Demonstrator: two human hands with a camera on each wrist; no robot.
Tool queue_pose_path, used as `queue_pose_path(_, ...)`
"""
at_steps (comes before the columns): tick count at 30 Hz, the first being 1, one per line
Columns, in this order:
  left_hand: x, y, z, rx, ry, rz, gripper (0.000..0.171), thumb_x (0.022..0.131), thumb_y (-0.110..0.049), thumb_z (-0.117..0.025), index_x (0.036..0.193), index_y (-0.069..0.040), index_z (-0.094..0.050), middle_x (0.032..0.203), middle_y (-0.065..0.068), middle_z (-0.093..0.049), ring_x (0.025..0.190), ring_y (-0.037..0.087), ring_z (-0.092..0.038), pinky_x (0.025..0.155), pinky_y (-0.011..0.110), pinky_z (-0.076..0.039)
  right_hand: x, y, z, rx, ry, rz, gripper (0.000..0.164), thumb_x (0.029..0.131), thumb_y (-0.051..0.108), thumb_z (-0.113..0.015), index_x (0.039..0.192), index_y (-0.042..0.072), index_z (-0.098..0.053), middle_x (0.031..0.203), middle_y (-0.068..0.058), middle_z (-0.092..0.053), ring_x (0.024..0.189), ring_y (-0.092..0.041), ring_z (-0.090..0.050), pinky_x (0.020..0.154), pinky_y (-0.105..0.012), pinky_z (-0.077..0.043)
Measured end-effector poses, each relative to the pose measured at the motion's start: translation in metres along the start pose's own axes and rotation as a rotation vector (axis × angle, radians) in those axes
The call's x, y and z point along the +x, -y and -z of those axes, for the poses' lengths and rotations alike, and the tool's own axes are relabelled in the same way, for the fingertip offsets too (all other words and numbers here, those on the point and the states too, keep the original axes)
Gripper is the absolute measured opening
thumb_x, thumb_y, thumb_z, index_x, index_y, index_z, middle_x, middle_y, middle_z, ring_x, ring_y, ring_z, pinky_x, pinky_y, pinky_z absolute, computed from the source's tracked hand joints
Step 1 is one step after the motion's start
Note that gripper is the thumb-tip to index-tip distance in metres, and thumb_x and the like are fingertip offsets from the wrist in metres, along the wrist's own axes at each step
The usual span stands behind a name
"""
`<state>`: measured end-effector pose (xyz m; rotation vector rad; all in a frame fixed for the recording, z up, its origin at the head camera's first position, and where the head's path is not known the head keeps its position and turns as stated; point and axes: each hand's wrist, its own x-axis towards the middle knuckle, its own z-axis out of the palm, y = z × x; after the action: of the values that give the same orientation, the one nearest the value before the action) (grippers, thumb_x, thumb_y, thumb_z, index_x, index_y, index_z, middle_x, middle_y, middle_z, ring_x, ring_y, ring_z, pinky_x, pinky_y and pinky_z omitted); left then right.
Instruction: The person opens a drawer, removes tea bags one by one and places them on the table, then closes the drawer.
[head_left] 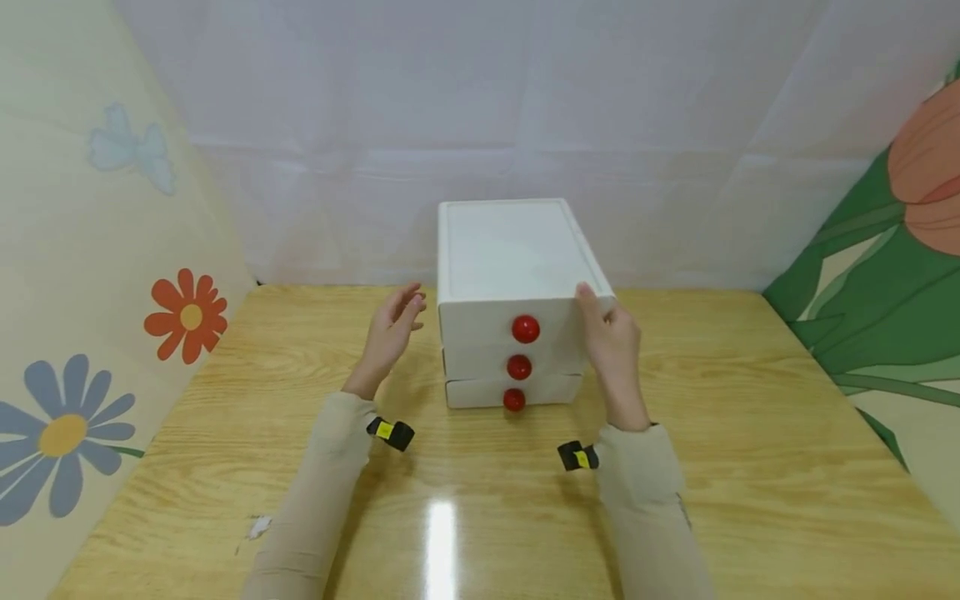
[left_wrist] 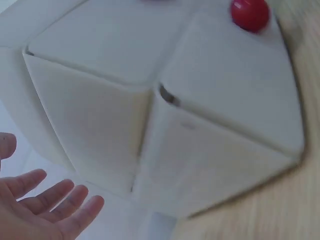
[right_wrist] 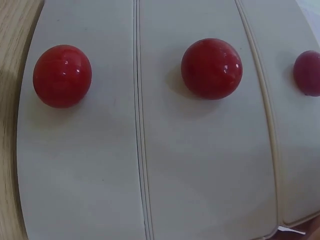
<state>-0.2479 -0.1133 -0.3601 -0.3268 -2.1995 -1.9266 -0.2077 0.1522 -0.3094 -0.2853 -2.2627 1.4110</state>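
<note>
A white three-drawer unit [head_left: 517, 250] stands on the wooden table with its front toward me. Red round knobs mark its top drawer [head_left: 555, 323], middle drawer [head_left: 558, 362] and bottom drawer [head_left: 551, 390]. At the upper right front corner my right hand [head_left: 617, 346] grips the unit, thumb on the front top edge and fingers along the side. My left hand [head_left: 388, 329] is held in the air just left of the unit, fingers loosely spread and holding nothing. In the right wrist view the knobs [right_wrist: 211, 69] show up close, while only a sliver of the hand appears.
The wooden table [head_left: 750, 400] reaches back to a pale cloth backdrop [head_left: 337, 100]. Panels painted with flowers stand at the left [head_left: 67, 250] and right [head_left: 862, 292]. A small white worn patch [head_left: 259, 527] lies near my left sleeve.
</note>
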Motion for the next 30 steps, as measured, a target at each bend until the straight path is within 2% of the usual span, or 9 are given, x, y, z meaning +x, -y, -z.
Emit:
queue_pose_path(4, 0.006, -0.008, -0.009, -0.108, -0.016, 0.109, 0.044, 0.1, -0.02, -0.035, 0.137, 0.004, -0.036, 0.134, 0.021, -0.041, 0.119, 0.032, -0.041, 0.093, 0.044, -0.042, 0.003, 0.0, -0.007, 0.001, -0.008, 0.022, 0.056, 0.086, 0.05, -0.051, 0.076, -0.004, -0.058, 0.076, -0.016, -0.054, 0.069, -0.022, -0.047, 0.058, -0.03, -0.039)
queue_pose_path(7, 0.008, -0.008, -0.018, -0.129, 0.002, 0.156, 0.046, 0.101, -0.024, -0.029, 0.141, -0.001, -0.032, 0.14, 0.016, -0.035, 0.124, 0.029, -0.036, 0.097, 0.049, -0.035, 0.005, 0.0, -0.01, -0.004, -0.011, 0.026, 0.056, 0.086, 0.051, -0.05, 0.074, -0.003, -0.057, 0.074, -0.015, -0.053, 0.068, -0.022, -0.046, 0.057, -0.03, -0.038)
queue_pose_path(12, 0.009, -0.001, -0.034, -0.079, -0.018, 0.117, 0.046, 0.102, -0.028, -0.023, 0.142, -0.006, -0.032, 0.144, 0.009, -0.032, 0.129, 0.023, -0.029, 0.1, 0.05, -0.03, 0.006, -0.001, -0.01, 0.001, -0.019, 0.068, 0.058, 0.087, 0.051, -0.048, 0.081, -0.005, -0.057, 0.082, -0.019, -0.056, 0.074, -0.025, -0.048, 0.062, -0.035, -0.041)
queue_pose_path(14, 0.009, 0.002, -0.039, -0.053, -0.048, 0.082, 0.046, 0.102, -0.028, -0.024, 0.141, -0.006, -0.033, 0.143, 0.008, -0.034, 0.128, 0.02, -0.03, 0.102, 0.047, -0.029, 0.003, -0.002, -0.009, 0.038, -0.055, 0.148, 0.059, 0.086, 0.051, -0.05, 0.097, -0.006, -0.058, 0.097, -0.02, -0.057, 0.087, -0.025, -0.05, 0.072, -0.038, -0.043)
queue_pose_path(17, 0.009, 0.005, -0.045, -0.045, -0.053, 0.036, 0.048, 0.102, -0.029, -0.022, 0.142, -0.006, -0.032, 0.143, 0.009, -0.034, 0.129, 0.019, -0.029, 0.105, 0.039, -0.025, -0.005, -0.003, -0.009, 0.091, -0.175, 0.396, 0.062, 0.082, 0.047, -0.057, 0.117, -0.004, -0.054, 0.12, -0.019, -0.051, 0.109, -0.026, -0.044, 0.091, -0.041, -0.036)
queue_pose_path(20, 0.008, 0.006, -0.048, -0.053, -0.028, 0.046, 0.05, 0.102, -0.031, -0.017, 0.145, -0.007, -0.023, 0.147, 0.007, -0.026, 0.132, 0.017, -0.023, 0.108, 0.036, -0.017, -0.014, -0.002, -0.012, 0.101, -0.302, 0.672, 0.052, 0.077, 0.035, -0.064, 0.111, -0.004, -0.057, 0.114, -0.018, -0.052, 0.106, -0.029, -0.043, 0.092, -0.04, -0.031)
queue_pose_path(23, 0.007, 0.006, -0.049, -0.084, -0.021, 0.076, 0.051, 0.102, -0.033, -0.015, 0.147, -0.009, -0.017, 0.15, 0.005, -0.02, 0.134, 0.017, -0.018, 0.109, 0.037, -0.014, -0.023, 0.0, -0.018, 0.057, -0.3, 0.871, 0.037, 0.073, 0.022, -0.066, 0.099, -0.003, -0.061, 0.097, -0.018, -0.056, 0.091, -0.03, -0.047, 0.08, -0.04, -0.039)
queue_pose_path(26, 0.007, 0.005, -0.049, -0.105, -0.026, 0.083, 0.051, 0.101, -0.033, -0.015, 0.147, -0.011, -0.017, 0.149, 0.004, -0.021, 0.133, 0.018, -0.019, 0.109, 0.038, -0.015, -0.031, 0.0, -0.026, 0.001, -0.195, 0.947, 0.034, 0.071, 0.017, -0.068, 0.098, -0.002, -0.062, 0.09, -0.016, -0.056, 0.081, -0.028, -0.051, 0.067, -0.04, -0.046)
queue_pose_path(30, 0.008, 0.006, -0.049, -0.095, -0.038, 0.094, 0.052, 0.101, -0.035, -0.015, 0.147, -0.01, -0.018, 0.149, 0.005, -0.02, 0.134, 0.018, -0.018, 0.109, 0.038, -0.014, -0.035, -0.001, -0.035, -0.07, -0.116, 0.951, 0.036, 0.07, 0.014, -0.072, 0.1, -0.002, -0.061, 0.09, -0.017, -0.055, 0.071, -0.025, -0.053, 0.055, -0.039, -0.049)
